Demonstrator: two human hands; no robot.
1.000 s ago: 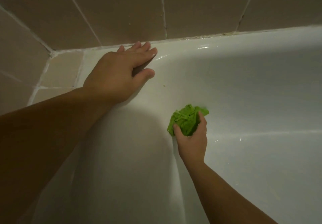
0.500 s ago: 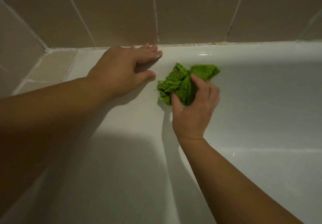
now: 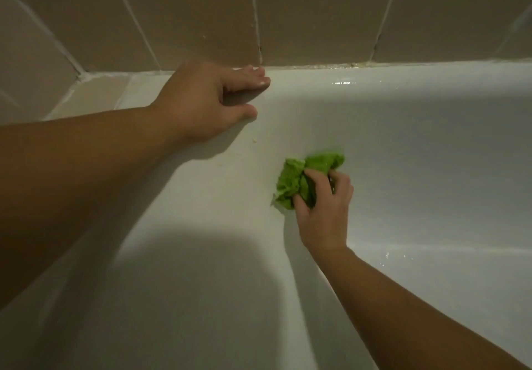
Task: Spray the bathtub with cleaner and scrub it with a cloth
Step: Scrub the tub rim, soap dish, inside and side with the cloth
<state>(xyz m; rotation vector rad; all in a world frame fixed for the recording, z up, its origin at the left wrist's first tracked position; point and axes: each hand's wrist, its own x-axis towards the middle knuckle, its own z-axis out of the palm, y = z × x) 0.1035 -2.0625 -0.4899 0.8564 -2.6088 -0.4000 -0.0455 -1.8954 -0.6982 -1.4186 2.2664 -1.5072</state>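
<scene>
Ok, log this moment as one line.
left hand braced on bathtub rim | right hand grips green cloth against inner wall

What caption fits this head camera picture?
Right hand scrubs the bathtub with a green cloth; left hand rests on the rim.

Beige wall tiles [image 3: 316, 15] with pale grout — dim light, perhaps one lamp overhead.

The left hand [image 3: 201, 101] lies palm down at the far left, fingers straight and together, thumb spread to the near side, its forearm running in from the left edge. The right hand [image 3: 322, 205] sits nearer and to the right, fingers curled and gripping, its forearm stretching in from the near right corner.
</scene>
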